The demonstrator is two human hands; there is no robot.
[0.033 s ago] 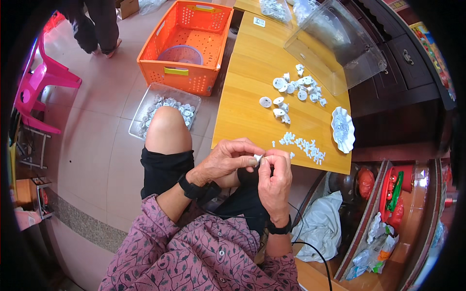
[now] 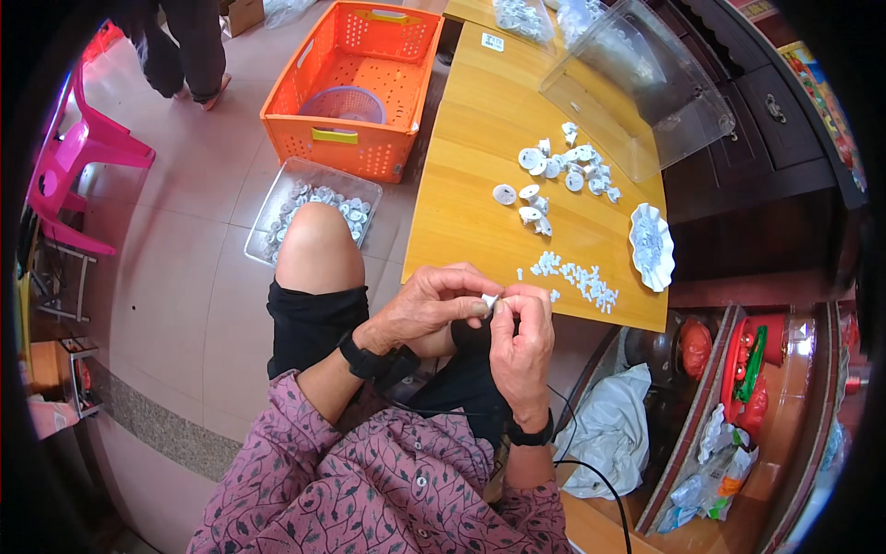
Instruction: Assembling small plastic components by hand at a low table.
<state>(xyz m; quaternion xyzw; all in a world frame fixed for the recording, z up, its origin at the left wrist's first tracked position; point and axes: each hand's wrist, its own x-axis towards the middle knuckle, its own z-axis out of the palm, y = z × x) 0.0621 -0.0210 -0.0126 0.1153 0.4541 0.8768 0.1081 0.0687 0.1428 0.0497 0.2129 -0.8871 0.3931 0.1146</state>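
Just off the near edge of the wooden table [image 2: 461, 203], my left hand [image 2: 434, 300] pinches a small white plastic part [image 2: 490, 300] between thumb and fingers. My right hand [image 2: 521, 346] is closed in a pinch against the part's right side; whatever its fingertips hold is hidden. Beyond the hands, small white plastic pegs [image 2: 581, 279] lie in a loose pile on the table. Farther back is a group of white round-faced plastic pieces [image 2: 574, 168], some tipped on their sides. A white wavy-rimmed dish [image 2: 657, 275] at the table's right edge holds small pale pieces.
A clear bin [image 2: 637, 92] stands tilted at the back right. By my left knee, a clear tray [image 2: 263, 242] of round white pieces sits before an orange crate [image 2: 360, 148]. A pink chair [image 2: 92, 148] and a person's legs [image 2: 185, 51] are at left; shelves [image 2: 784, 406] stand at right.
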